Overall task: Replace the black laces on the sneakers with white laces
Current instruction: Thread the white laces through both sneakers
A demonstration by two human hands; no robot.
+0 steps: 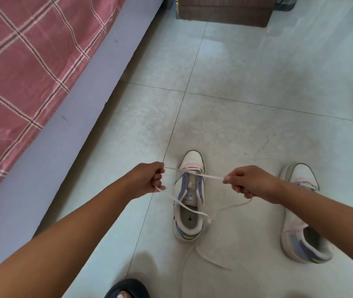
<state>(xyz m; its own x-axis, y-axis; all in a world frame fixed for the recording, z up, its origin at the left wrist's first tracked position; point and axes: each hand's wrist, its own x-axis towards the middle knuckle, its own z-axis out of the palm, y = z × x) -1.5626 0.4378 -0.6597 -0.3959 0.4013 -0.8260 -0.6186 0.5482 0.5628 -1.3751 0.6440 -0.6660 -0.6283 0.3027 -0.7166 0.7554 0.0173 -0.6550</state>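
Note:
A white sneaker [189, 222] with blue and pink trim stands on the floor between my hands, toe pointing away. A white lace [211, 176] runs through its front eyelets and is pulled taut to both sides. My left hand [149, 179] grips the lace's left part in a fist. My right hand [246, 181] pinches the right part. Both loose tails hang down, crossing over the shoe opening and trailing on the floor. A second matching sneaker [300, 216] stands to the right, partly hidden by my right forearm. No black lace is visible.
A bed with a pink checked cover [27, 65] and a grey side panel runs along the left. A brown wooden cabinet [225, 11] stands at the back. A foot in a black sandal [127, 290] shows at the bottom edge. The floor is pale tile [257, 93].

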